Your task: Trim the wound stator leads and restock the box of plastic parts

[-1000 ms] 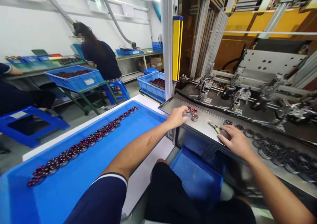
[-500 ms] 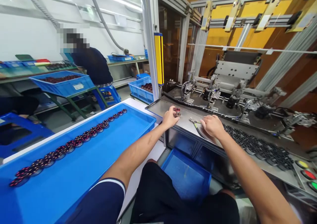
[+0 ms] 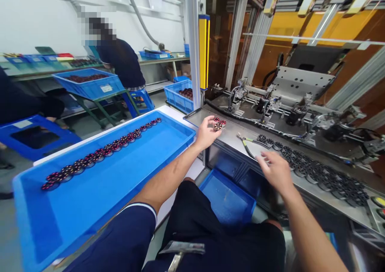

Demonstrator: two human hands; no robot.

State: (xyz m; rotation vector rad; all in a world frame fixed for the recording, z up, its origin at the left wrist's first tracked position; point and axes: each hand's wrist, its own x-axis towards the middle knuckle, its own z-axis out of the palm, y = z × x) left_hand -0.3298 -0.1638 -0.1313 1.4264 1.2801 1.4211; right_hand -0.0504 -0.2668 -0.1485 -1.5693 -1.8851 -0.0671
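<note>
My left hand point(image 3: 207, 132) is lifted just above the left end of the steel machine shelf point(image 3: 231, 137), fingers curled round a few small wound coil parts point(image 3: 219, 124). My right hand point(image 3: 274, 169) hovers over the shelf's front edge with fingers spread and nothing in it. Green-handled cutters point(image 3: 247, 144) lie on the shelf between my hands. A heap of black ring parts point(image 3: 315, 173) covers the shelf to the right. A long row of coil parts point(image 3: 102, 151) lies in the big blue tray point(image 3: 120, 183) on my left.
A small blue bin point(image 3: 228, 199) sits below the shelf by my knees. Machine fixtures point(image 3: 270, 103) stand behind the shelf, a yellow light curtain point(image 3: 203, 51) at its left post. A person point(image 3: 120, 63) works at a far bench beside blue crates point(image 3: 87, 85).
My left hand closed on the coil parts and lifted them off the shelf. My right hand drew back from the cutters toward the shelf's edge and opened.
</note>
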